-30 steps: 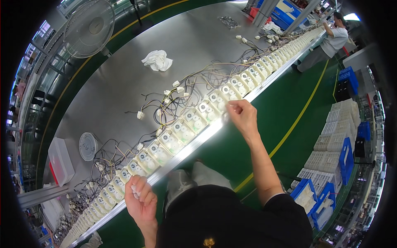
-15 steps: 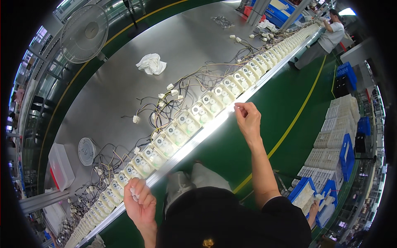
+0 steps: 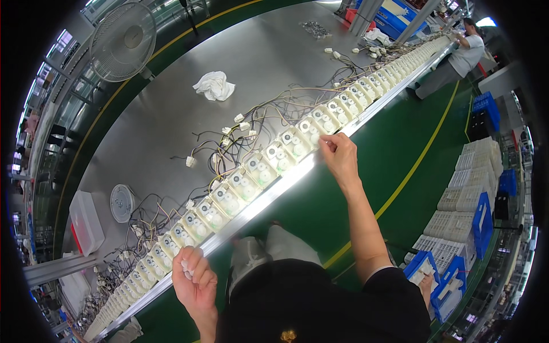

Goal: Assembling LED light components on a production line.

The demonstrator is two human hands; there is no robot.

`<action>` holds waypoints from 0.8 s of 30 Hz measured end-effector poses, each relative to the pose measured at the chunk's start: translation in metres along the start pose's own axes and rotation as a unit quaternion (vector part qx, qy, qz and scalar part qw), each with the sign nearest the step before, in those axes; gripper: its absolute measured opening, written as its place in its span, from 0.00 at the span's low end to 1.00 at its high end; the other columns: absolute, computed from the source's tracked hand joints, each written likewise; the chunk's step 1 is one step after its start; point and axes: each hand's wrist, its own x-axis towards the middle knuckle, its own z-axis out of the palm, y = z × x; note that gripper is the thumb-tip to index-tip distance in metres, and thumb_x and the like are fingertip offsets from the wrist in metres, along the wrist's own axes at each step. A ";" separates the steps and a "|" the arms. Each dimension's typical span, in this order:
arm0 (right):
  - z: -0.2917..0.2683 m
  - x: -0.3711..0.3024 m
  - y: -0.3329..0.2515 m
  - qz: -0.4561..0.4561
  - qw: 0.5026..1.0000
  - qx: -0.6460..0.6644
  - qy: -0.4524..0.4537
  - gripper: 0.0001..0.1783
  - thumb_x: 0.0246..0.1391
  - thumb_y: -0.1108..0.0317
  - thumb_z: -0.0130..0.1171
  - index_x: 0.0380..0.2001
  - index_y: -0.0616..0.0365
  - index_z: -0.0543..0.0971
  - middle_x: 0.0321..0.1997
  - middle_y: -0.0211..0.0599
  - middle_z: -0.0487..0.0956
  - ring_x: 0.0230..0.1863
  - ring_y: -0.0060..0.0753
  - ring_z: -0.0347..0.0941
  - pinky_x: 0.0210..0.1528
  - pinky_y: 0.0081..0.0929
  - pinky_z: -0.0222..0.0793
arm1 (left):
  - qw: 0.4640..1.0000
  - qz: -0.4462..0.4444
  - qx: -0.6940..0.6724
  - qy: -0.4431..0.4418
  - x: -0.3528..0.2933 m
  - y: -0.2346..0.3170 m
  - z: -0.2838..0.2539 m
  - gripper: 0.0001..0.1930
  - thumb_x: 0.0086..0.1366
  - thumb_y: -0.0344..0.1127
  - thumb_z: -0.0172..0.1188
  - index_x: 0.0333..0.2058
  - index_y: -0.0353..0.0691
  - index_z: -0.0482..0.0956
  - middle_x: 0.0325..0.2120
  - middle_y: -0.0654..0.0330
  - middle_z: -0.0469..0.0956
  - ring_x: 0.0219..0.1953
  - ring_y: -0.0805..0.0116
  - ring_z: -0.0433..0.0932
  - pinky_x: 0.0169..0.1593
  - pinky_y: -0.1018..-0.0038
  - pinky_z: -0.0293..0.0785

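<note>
A long row of cream plastic housings (image 3: 243,184) with white round gear-like parts inside runs diagonally along the metal rail (image 3: 251,212). My right hand (image 3: 341,157) is closed in a pinch at the near edge of one housing, right of the middle. Whatever its fingertips hold, if anything, is too small to make out. My left hand (image 3: 196,281) is curled, palm up, around small white parts (image 3: 186,267), beside the lower left stretch of the row. Wires with white connectors (image 3: 227,131) trail from the housings' far side.
On the metal table (image 3: 154,131) lie a crumpled white cloth (image 3: 214,86), a round white disc (image 3: 122,203) and a white bin (image 3: 87,223). A fan (image 3: 123,41) stands behind. Another person (image 3: 466,54) works far right. Blue crates (image 3: 450,288) and another hand (image 3: 426,284) are lower right.
My right hand has moved slightly left and up, from beside the rail to a housing's edge. My left hand stays curled in place. The other hand at the crates has shifted left.
</note>
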 end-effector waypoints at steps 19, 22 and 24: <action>-0.004 -0.013 -0.019 0.000 1.000 0.027 0.001 0.08 0.45 0.72 0.61 0.30 0.64 0.81 0.20 0.37 0.72 0.19 0.25 0.66 0.24 0.22 0.63 | 1.000 0.014 -0.017 0.013 -0.004 0.001 0.002 0.12 0.68 0.37 0.37 0.25 0.41 0.60 0.17 0.64 0.59 0.13 0.77 0.53 0.12 0.81 0.47; 0.001 -0.017 -0.024 -0.008 0.998 0.051 -0.033 0.07 0.45 0.72 0.61 0.30 0.63 0.81 0.20 0.37 0.72 0.19 0.26 0.66 0.24 0.23 0.63 | 1.000 0.010 -0.018 0.006 -0.004 0.002 0.003 0.12 0.68 0.37 0.36 0.25 0.41 0.60 0.18 0.64 0.59 0.13 0.77 0.53 0.13 0.81 0.47; 0.005 -0.017 -0.025 0.002 0.997 0.044 -0.058 0.07 0.46 0.70 0.61 0.30 0.62 0.81 0.21 0.37 0.72 0.19 0.26 0.66 0.24 0.23 0.63 | 1.000 0.006 -0.018 0.003 -0.003 0.002 0.003 0.12 0.68 0.37 0.36 0.25 0.41 0.60 0.18 0.64 0.59 0.13 0.77 0.53 0.13 0.81 0.47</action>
